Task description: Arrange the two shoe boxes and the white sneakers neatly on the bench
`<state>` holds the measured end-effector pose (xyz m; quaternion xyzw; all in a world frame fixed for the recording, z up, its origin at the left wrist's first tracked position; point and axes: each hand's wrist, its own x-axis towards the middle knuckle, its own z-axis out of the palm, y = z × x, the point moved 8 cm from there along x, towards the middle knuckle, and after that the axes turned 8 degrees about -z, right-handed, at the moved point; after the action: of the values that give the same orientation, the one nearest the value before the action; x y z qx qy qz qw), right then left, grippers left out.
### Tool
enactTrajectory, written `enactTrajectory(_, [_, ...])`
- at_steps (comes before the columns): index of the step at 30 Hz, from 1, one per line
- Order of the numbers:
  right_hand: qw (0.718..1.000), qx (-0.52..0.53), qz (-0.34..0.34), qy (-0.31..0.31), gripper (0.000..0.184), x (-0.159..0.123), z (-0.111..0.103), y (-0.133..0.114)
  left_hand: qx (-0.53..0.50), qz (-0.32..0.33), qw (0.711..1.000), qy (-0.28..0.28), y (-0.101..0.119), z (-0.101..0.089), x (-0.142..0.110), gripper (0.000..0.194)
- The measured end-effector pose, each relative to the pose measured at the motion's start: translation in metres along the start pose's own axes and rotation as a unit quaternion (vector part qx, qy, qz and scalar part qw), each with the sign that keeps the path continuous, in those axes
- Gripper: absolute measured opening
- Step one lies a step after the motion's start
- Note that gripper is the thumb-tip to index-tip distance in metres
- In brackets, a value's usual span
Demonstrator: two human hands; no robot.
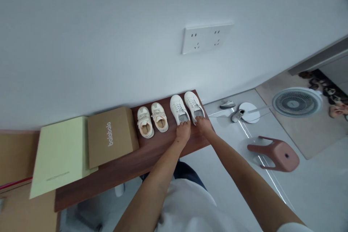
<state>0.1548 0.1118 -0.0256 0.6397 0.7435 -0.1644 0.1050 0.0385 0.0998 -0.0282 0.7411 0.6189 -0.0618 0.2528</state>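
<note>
A pair of white lace-up sneakers stands side by side at the right end of a dark wooden bench (152,156), toes to the wall. My left hand (183,130) is closed on the heel of the left white sneaker (178,109). My right hand (203,125) is closed on the heel of the right white sneaker (193,105). To their left sits a smaller pair of cream and beige sneakers (151,119), untouched.
A brown cardboard box (111,136) and a pale green box lid (61,154) lie on the bench's left half. On the white floor to the right are a pink stool (274,152), a standing fan (296,102) on a beige mat, and loose shoes (227,104). A wall socket (206,38) is above.
</note>
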Motion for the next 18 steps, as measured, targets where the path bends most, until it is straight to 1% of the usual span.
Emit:
enactTrajectory(3, [1.0, -0.008, 0.005, 0.004, 0.017, -0.002, -0.001, -0.003, -0.008, 0.0, 1.0, -0.003, -0.003, 0.0, -0.003, 0.032])
enactTrajectory(6, [1.0, -0.016, 0.011, 0.016, 0.018, -0.005, -0.009, -0.007, -0.012, 0.002, 1.0, 0.001, -0.002, -0.009, -0.007, 0.026])
enactTrajectory(9, [0.998, -0.017, 0.021, 0.061, 0.019, -0.012, -0.032, -0.012, -0.023, 0.01, 0.999, 0.02, 0.0, -0.032, -0.014, 0.028])
enactTrajectory(11, [0.994, -0.005, 0.023, 0.11, 0.023, -0.022, -0.054, -0.019, -0.045, 0.015, 0.998, 0.038, -0.004, -0.055, -0.021, 0.029])
enactTrajectory(12, [0.991, 0.009, 0.016, 0.135, 0.026, -0.028, -0.064, -0.025, -0.061, 0.014, 0.997, 0.05, -0.009, -0.067, -0.027, 0.029])
enactTrajectory(14, [0.984, 0.046, -0.012, 0.173, 0.032, -0.045, -0.078, -0.043, -0.099, 0.008, 0.992, 0.077, -0.027, -0.091, -0.044, 0.029])
enactTrajectory(15, [0.98, 0.067, -0.031, 0.183, 0.033, -0.054, -0.08, -0.055, -0.121, 0.002, 0.988, 0.092, -0.04, -0.1, -0.055, 0.029])
enactTrajectory(17, [0.975, 0.108, -0.063, 0.183, 0.034, -0.072, -0.072, -0.085, -0.157, -0.026, 0.98, 0.118, -0.076, -0.111, -0.085, 0.028])
enactTrajectory(18, [0.974, 0.126, -0.076, 0.173, 0.034, -0.081, -0.063, -0.102, -0.169, -0.05, 0.976, 0.126, -0.099, -0.111, -0.102, 0.028])
